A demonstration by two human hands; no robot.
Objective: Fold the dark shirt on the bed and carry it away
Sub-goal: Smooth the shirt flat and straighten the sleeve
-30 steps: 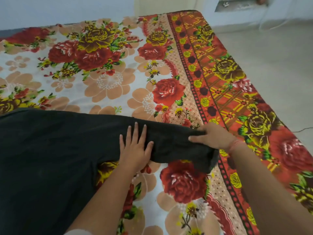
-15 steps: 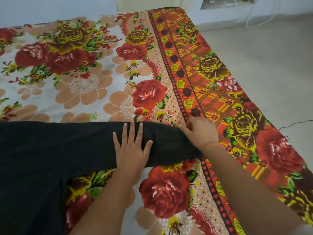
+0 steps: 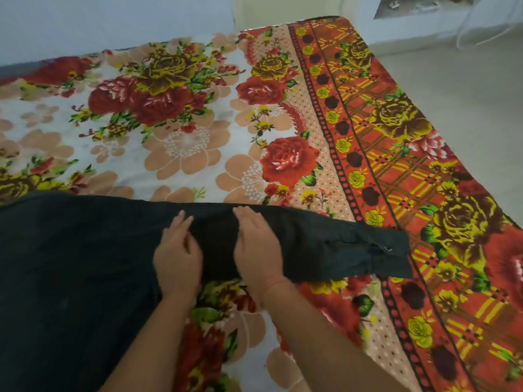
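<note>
The dark shirt (image 3: pixel 70 278) lies spread on the flowered bed (image 3: pixel 184 142), its body filling the lower left. One sleeve (image 3: pixel 339 244) stretches flat to the right and ends in a buttoned cuff (image 3: pixel 393 250). My left hand (image 3: pixel 177 256) rests flat on the sleeve near the shoulder, fingers straight. Beside it, my right hand (image 3: pixel 256 247) also lies flat on the sleeve, fingers together and pointing away from me. Neither hand grips the cloth.
The bed's right edge (image 3: pixel 481 199) runs diagonally, with pale tiled floor (image 3: pixel 467 89) beyond it. A blue wall (image 3: pixel 113 21) backs the bed's far side. A white ledge with small items (image 3: pixel 410 7) stands at the top right.
My right hand has let go of the cuff and slid left along the sleeve to lie beside my left hand. The sleeve now lies stretched out flat to the right.
</note>
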